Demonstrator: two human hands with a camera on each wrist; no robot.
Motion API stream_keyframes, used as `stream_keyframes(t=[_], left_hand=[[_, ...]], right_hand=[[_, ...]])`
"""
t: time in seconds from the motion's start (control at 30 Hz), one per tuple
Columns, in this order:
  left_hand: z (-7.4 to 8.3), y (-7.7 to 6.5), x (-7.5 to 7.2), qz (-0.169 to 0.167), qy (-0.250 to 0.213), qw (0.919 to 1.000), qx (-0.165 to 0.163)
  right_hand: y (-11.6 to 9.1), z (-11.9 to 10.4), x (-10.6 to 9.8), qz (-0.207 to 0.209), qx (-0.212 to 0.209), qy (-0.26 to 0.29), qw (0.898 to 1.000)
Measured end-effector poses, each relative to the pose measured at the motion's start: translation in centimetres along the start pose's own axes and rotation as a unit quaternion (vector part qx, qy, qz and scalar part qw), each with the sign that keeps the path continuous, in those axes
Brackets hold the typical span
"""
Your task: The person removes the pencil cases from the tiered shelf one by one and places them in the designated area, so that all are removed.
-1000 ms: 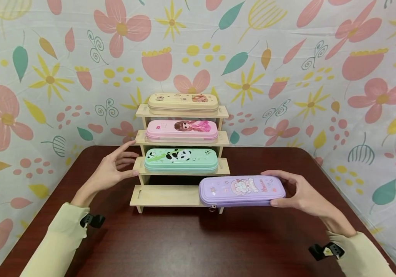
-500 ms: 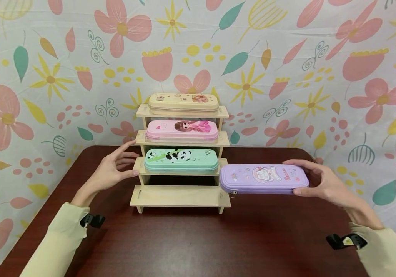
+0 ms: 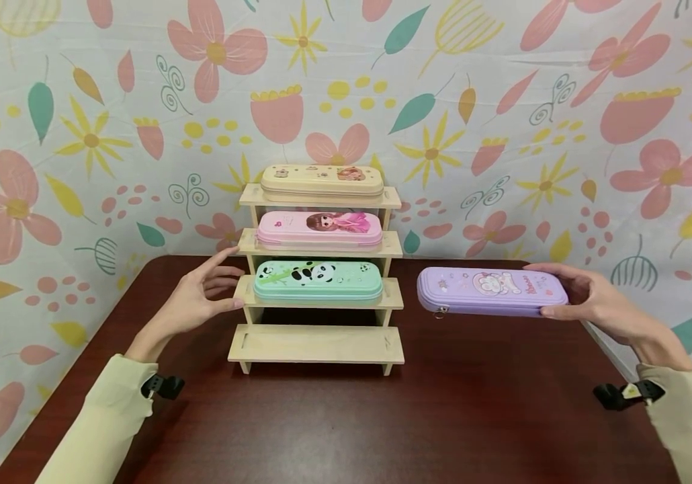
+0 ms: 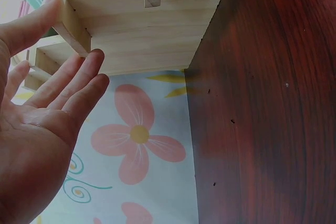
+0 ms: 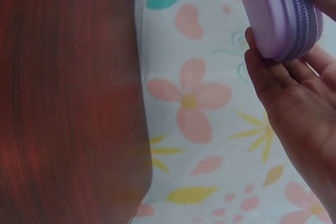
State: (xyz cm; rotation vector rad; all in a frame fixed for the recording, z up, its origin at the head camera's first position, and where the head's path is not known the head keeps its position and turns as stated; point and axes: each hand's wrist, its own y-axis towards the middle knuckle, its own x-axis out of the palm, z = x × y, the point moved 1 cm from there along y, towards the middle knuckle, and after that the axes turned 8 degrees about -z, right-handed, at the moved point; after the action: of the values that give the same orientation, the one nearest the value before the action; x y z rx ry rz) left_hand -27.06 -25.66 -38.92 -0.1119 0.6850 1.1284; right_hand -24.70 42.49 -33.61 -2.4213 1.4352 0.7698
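Observation:
A purple zippered pencil case [image 3: 492, 290] with a bunny print hangs above the table, right of the stepped wooden rack [image 3: 316, 343]. My right hand [image 3: 602, 306] grips its right end, thumb in front and fingers behind; the right wrist view shows that zippered end in the hand. At the rack's left side is my left hand [image 3: 197, 296], fingers loosely extended. Its thumb and fingertips lie right at the shelf ends in the left wrist view. On the upper shelves rest a mint panda pencil case [image 3: 318, 281], a pink pencil case [image 3: 320, 229] and a cream pencil case [image 3: 322, 183]. The lowest shelf is bare.
The dark reddish wooden table [image 3: 334, 423] carries the rack. Behind it hangs a white cloth [image 3: 491, 40] printed with flowers and leaves. Each wrist wears a black strap.
My right hand has carried the purple pencil case from over the lowest shelf's right end to the right and farther back, clear of the rack. The left hand has stayed at the rack.

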Motion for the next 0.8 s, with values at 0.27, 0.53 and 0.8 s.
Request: stream_keyframes(t=[0.27,0.53,0.8], left_hand=[[0.1,0.0,0.0,-0.003,-0.003,1.0,-0.005],[0.1,0.0,0.0,-0.001,0.0,1.0,-0.009],[0.1,0.0,-0.1,-0.001,-0.004,0.9999,-0.01]], right_hand=[[1.4,2.9,-1.8,-0.002,0.042,-0.018,0.999],[3.3,5.7,-2.5,-0.005,0.087,-0.041,0.995],[5.2,8.6,-2.6,-0.006,0.124,-0.024,0.992]])
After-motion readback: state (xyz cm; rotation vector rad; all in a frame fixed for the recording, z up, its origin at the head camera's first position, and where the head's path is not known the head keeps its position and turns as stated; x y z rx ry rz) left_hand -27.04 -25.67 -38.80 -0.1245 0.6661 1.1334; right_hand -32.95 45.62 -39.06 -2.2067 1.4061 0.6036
